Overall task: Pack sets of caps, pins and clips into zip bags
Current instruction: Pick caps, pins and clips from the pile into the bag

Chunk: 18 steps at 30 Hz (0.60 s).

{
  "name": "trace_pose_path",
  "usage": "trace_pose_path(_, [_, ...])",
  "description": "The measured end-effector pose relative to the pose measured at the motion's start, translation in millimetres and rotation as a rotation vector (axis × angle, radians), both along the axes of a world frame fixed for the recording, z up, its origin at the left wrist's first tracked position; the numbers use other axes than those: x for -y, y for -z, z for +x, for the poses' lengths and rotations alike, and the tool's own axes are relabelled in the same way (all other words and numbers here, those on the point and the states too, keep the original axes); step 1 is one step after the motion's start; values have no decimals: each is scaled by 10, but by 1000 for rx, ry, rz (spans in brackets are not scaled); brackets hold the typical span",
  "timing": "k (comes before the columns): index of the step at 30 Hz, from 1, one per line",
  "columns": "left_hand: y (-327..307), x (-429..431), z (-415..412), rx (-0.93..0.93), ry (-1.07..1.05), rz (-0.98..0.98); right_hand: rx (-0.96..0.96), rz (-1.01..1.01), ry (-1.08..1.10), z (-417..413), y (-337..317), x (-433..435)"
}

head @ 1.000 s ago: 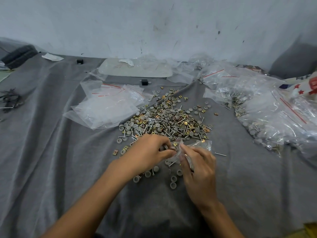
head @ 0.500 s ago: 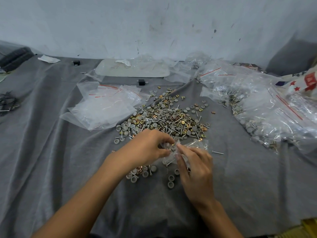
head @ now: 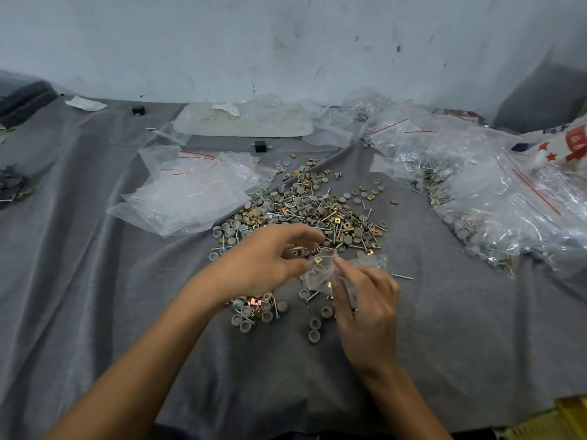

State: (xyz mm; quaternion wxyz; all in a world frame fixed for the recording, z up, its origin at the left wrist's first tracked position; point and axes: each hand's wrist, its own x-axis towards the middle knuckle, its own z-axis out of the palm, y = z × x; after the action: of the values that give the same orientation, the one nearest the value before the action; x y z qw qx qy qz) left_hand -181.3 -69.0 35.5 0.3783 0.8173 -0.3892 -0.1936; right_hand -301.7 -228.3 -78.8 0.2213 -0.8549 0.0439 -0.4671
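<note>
My left hand [head: 266, 262] curls at the mouth of a small bag [head: 319, 273], thumb on its edge. My right hand [head: 365, 306] pinches the bag's other side. It sits just before the pile [head: 305, 214] of caps, pins and clips. The print on the red starred pack [head: 568, 147] is too blurred to read.
</note>
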Motion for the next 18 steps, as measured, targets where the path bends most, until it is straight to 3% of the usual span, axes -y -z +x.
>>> trace_pose_path(3, [52,-124,-11,160,-90,104,16,40,36,-3,4,5])
trace_pose_path(7, [259,-115,-232,174,79,397,8,55,37,-4,-4,6])
trace_pose_path(10, [475,33,-446,270,54,525,7,60,40,-7,-18,-2])
trace_pose_path(18, [614,134,-523,434,-1,461,5,69,44,-10,-25,-14])
